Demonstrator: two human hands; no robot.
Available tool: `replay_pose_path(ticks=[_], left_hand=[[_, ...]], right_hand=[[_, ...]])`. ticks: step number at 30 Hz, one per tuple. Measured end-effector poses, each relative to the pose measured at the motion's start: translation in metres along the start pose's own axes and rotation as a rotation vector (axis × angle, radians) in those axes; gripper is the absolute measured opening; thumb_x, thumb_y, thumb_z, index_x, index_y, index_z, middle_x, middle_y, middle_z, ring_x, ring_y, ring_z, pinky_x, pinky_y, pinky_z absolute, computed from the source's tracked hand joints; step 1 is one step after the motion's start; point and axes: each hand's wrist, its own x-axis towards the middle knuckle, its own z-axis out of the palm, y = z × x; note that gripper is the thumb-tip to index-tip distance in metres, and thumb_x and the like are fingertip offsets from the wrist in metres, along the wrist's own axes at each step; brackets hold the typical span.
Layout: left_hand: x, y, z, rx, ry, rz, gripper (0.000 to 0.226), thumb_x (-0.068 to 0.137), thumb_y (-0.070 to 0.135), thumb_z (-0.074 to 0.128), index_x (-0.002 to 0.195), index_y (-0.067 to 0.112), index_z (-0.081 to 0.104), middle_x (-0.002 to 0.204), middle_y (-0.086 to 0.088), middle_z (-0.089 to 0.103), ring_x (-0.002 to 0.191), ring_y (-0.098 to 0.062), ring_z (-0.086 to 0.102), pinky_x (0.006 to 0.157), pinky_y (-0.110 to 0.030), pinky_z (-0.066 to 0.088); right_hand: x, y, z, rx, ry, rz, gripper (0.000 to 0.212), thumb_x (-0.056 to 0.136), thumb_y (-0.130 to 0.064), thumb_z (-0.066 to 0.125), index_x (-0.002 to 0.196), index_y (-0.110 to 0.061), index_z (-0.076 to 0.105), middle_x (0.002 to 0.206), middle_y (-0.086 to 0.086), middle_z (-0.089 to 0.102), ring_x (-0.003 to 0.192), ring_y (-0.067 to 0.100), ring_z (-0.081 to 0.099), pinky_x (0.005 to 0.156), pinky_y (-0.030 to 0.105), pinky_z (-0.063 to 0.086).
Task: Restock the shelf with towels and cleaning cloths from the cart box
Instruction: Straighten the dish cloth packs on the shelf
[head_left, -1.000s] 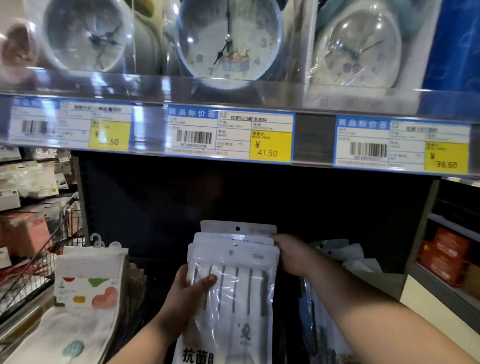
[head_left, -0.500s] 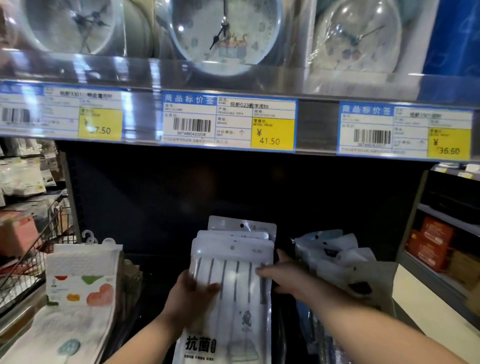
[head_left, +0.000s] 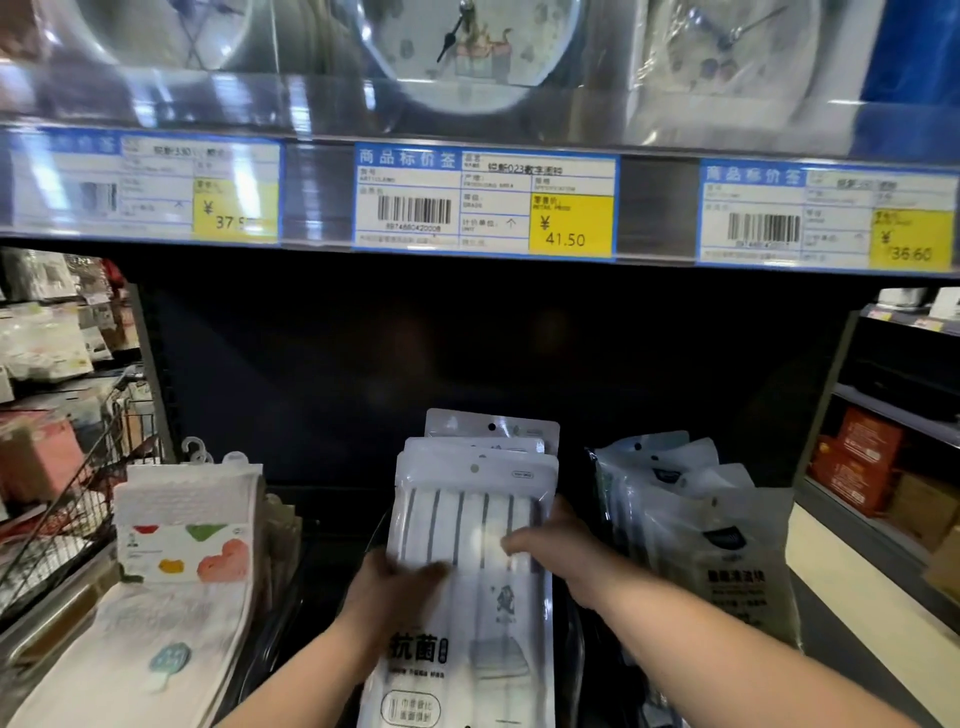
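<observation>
Left hand (head_left: 395, 587) enters from below, forearm rising off the bottom edge. It grips the left edge of a flat white plastic striped-towel pouch (head_left: 467, 499), with the thumb across the front and the other fingers hidden behind. Right hand (head_left: 556, 551) extends in from lower right, forearm slanting across the frame, wrist bent inward. Its fingers (head_left: 519, 544) lie across the pouch front near the middle, motion-blurred. The hand wraps the right edge; thumb not visible. Both hands hold the one pouch, neither spread wide.

Striped-towel pouch: upright, leaning slightly back, in the middle of the dark lower shelf bay (head_left: 467, 338). A clear upper window shows white cloth with thin grey vertical stripes. There is a round hang hole in the top header and bold black characters on the lower half. It fronts a stack: two matching white pouches (head_left: 493, 427) stand directly behind it, their tops showing above.

Left of the stack, apart: white hanging cloths with red, green and yellow shapes (head_left: 187, 535), on white plastic hooks. Right, just beside: frosted pouches with dark labels (head_left: 701, 525), leaning. Far left: black wire cart (head_left: 62, 499). Overhead: shelf rail with blue-bordered price tags (head_left: 483, 200), middle one 41.50. Round wrapped clocks (head_left: 447, 47) sit above it.
</observation>
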Motion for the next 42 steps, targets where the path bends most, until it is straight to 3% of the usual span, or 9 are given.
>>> replay_pose_path(ticks=[6,10,17,25,27,30,33,37,42], left_hand=[[0.008,0.018,0.004,-0.242,-0.037,-0.003,0.039,0.081,0.018,0.073,0.110,0.007,0.050,0.092,-0.013,0.066,0.075,-0.026,0.067,0.057,-0.031,0.052],[0.013,0.026,0.004,-0.267,-0.080,-0.004,0.015,0.084,0.016,0.069,0.090,0.005,0.060,0.062,-0.006,0.072,0.055,-0.018,0.067,0.050,-0.026,0.049],[0.031,0.018,0.006,-0.259,-0.120,-0.011,0.067,0.069,0.027,0.083,0.123,0.008,0.049,0.102,-0.018,0.070,0.083,-0.033,0.072,0.065,-0.040,0.058],[0.020,0.017,0.004,-0.073,-0.083,0.024,0.072,0.074,0.043,0.076,0.126,0.003,0.045,0.111,-0.010,0.065,0.080,-0.019,0.065,0.070,-0.034,0.057],[0.013,0.019,0.003,-0.084,-0.102,0.019,0.069,0.078,0.038,0.073,0.128,0.003,0.040,0.113,-0.011,0.059,0.076,-0.018,0.060,0.062,-0.029,0.053],[0.011,0.020,-0.001,-0.153,-0.192,0.026,0.049,0.079,0.024,0.073,0.118,-0.001,0.057,0.102,-0.021,0.071,0.090,-0.037,0.069,0.082,-0.048,0.056],[0.011,0.020,-0.005,-0.186,-0.227,0.019,0.027,0.084,0.010,0.068,0.108,0.001,0.064,0.094,-0.020,0.073,0.088,-0.037,0.070,0.082,-0.047,0.056],[0.011,0.023,-0.006,-0.163,-0.263,-0.010,0.029,0.085,0.015,0.067,0.108,-0.002,0.065,0.098,-0.022,0.073,0.085,-0.035,0.071,0.063,-0.032,0.058],[0.018,0.017,-0.007,-0.129,-0.286,-0.030,0.036,0.085,0.023,0.068,0.112,0.000,0.065,0.101,-0.020,0.072,0.093,-0.036,0.070,0.081,-0.041,0.058]], right_hand=[[0.017,0.005,0.008,0.361,0.020,0.039,0.078,0.052,-0.015,0.078,0.123,-0.010,0.048,0.114,0.010,0.063,0.101,0.024,0.063,0.067,0.029,0.051],[0.024,0.007,0.006,0.474,-0.050,0.039,0.088,0.040,-0.020,0.082,0.123,-0.008,0.053,0.112,0.012,0.068,0.101,0.026,0.066,0.085,0.038,0.054],[0.025,0.006,0.001,0.495,-0.094,0.051,0.058,0.071,0.009,0.072,0.123,-0.004,0.049,0.113,0.014,0.065,0.093,0.022,0.065,0.067,0.028,0.051],[0.019,0.012,-0.002,0.380,-0.170,-0.081,0.060,0.075,0.007,0.069,0.119,-0.024,0.043,0.108,-0.002,0.061,0.094,0.010,0.060,0.070,0.020,0.047],[0.020,0.010,-0.002,0.328,-0.148,-0.032,0.062,0.074,0.001,0.074,0.124,-0.017,0.042,0.113,0.001,0.058,0.098,0.015,0.058,0.073,0.022,0.046],[0.020,0.007,-0.006,0.301,-0.135,0.010,0.059,0.074,0.002,0.073,0.122,-0.012,0.043,0.112,0.003,0.056,0.095,0.015,0.055,0.066,0.018,0.043],[0.019,0.003,-0.009,0.311,-0.144,0.059,0.049,0.075,0.007,0.071,0.120,-0.001,0.052,0.114,0.011,0.063,0.089,0.018,0.060,0.060,0.020,0.043],[0.015,-0.002,-0.005,0.379,-0.142,0.097,0.038,0.077,0.005,0.069,0.113,0.002,0.061,0.107,0.014,0.068,0.080,0.017,0.063,0.060,0.022,0.046],[0.006,-0.007,-0.011,0.301,-0.162,0.125,0.024,0.079,0.002,0.068,0.102,-0.004,0.063,0.096,0.008,0.068,0.083,0.018,0.063,0.066,0.024,0.049]])
